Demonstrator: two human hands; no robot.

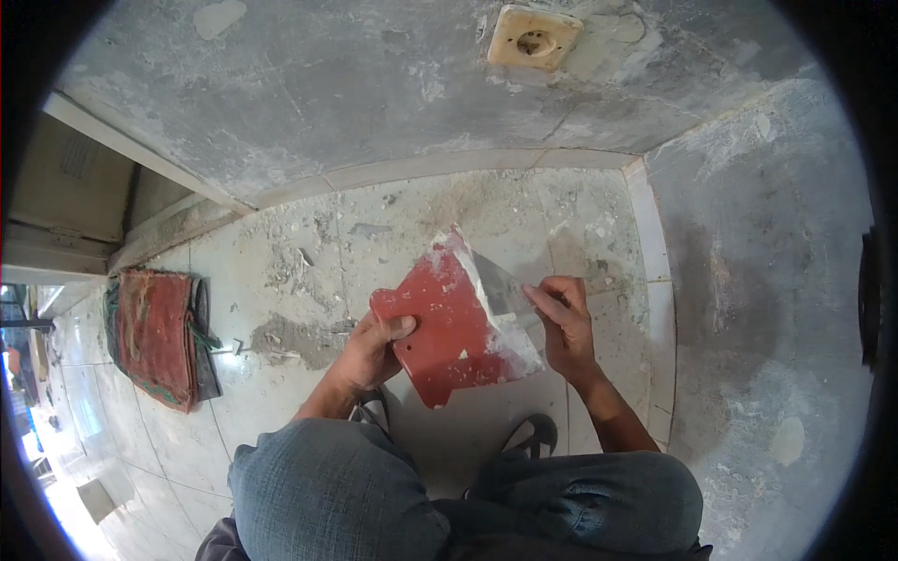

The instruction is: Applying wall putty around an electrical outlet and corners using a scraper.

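- Red plate [432,318] was at the middle of the frame, tilted, raised above the floor [281,234], with a rounded lobe toward the left and a small dark hole near the thumb.
- Of the two hands, the left hand [372,348] was closed on the plate's left edge: its thumb lay flat across the red face, while its fingers went underneath, mostly out of sight.
- The right hand [566,327], right of centre, was partly closed, with thumb and forefinger drawn together at the outer edge of a thin grey blade [505,290]; its other fingers curled in toward the palm.
- The blade slanted against the plate's upper right side, along a ridge of white paste [475,276]; how firmly it pressed there could not be told.
- More white smears and flecks marked the plate's right part.
- Below, at the lower edge, were two knees in blue jeans [337,477], with dark sandals [541,432] between them.
- A worn red bag [159,332] lay at the left of the frame, and a wall socket [510,47] showed at the top.
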